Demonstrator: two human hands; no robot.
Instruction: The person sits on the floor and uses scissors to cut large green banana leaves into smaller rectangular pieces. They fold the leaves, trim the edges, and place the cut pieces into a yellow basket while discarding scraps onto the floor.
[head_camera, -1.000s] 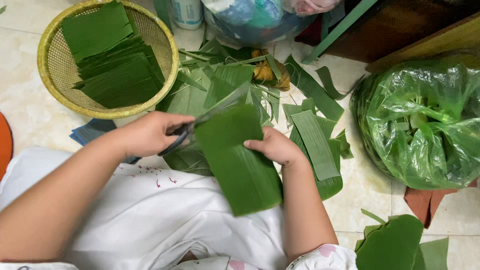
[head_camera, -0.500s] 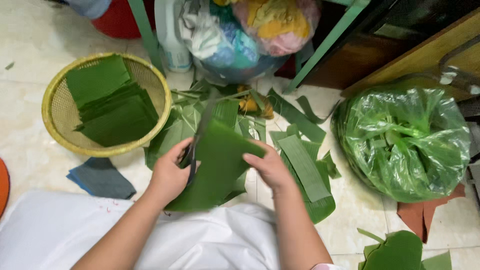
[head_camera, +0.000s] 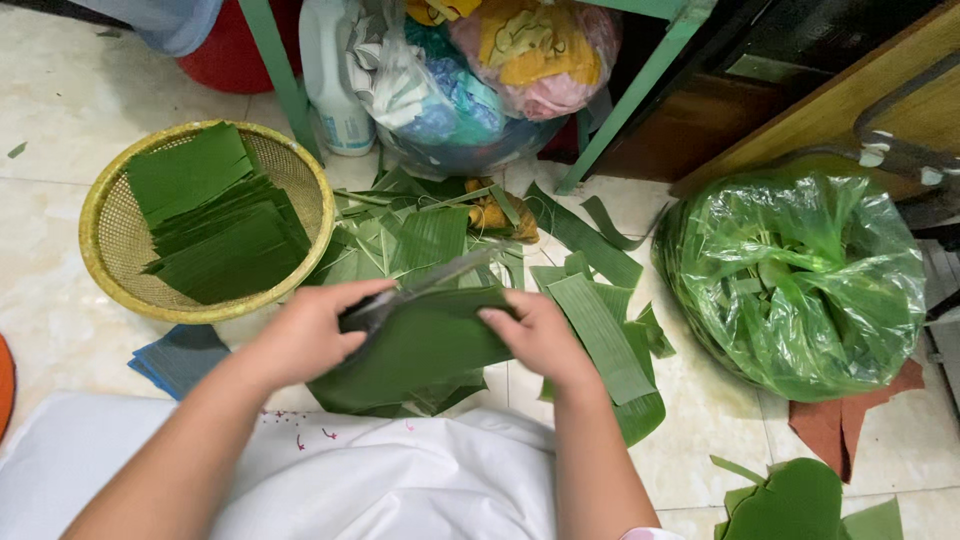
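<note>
My left hand (head_camera: 300, 335) grips a pair of scissors (head_camera: 420, 285); the dark handle sits in my fingers and the grey blades point right, over a large green leaf (head_camera: 420, 350). My right hand (head_camera: 540, 335) pinches that leaf's right edge. I hold the leaf flat and crosswise above my white-clothed lap. To the left stands a round yellow woven basket (head_camera: 100, 265) with a stack of cut rectangular leaf pieces (head_camera: 215, 215) in it.
Leaf scraps and strips (head_camera: 590, 320) litter the tiled floor ahead. A green plastic bag (head_camera: 800, 280) full of leaves sits right. A white bottle (head_camera: 335, 80), tied plastic bags (head_camera: 500, 60), green metal legs (head_camera: 630, 100) and a blue cloth (head_camera: 180, 355) are nearby.
The leaf has turned from pointing away from me to lying crosswise. Both hands drew closer together on it, and the view has tilted up towards the bags.
</note>
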